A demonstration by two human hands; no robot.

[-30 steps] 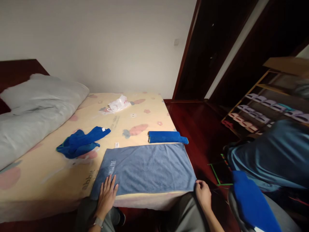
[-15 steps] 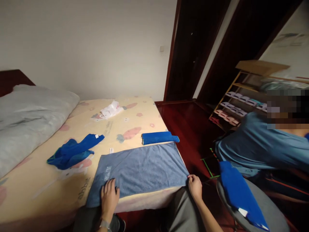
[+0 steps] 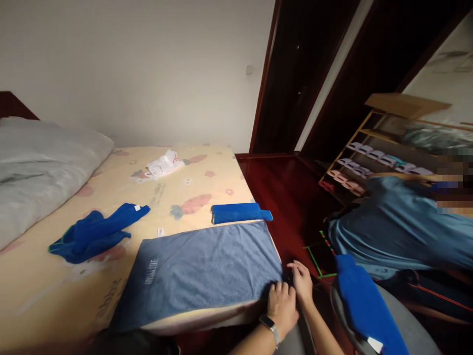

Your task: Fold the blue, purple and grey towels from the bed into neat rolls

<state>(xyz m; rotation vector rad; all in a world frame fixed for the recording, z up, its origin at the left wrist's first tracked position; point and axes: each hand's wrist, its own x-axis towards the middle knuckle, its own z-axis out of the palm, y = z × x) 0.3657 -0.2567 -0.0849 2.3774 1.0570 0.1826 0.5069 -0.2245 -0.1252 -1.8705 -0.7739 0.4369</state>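
A grey-blue towel lies spread flat along the near edge of the bed, with white lettering near its left end. My left hand, a watch on its wrist, is at the towel's near right corner, its curled fingers closed on the cloth edge. Just to the right is my right hand, with fingers partly bent and apart, off the towel's edge. A folded blue towel lies just beyond the grey-blue one. Over on the left, a crumpled blue towel rests on the bed.
The bed carries a white plastic bag and a grey quilt. At right, a blue towel hangs over a round grey stool. A person in a blue shirt bends near a shoe rack.
My left hand has moved right from the towel's lettered end to its near right corner. My right hand has come off that corner. The person has leaned farther right.
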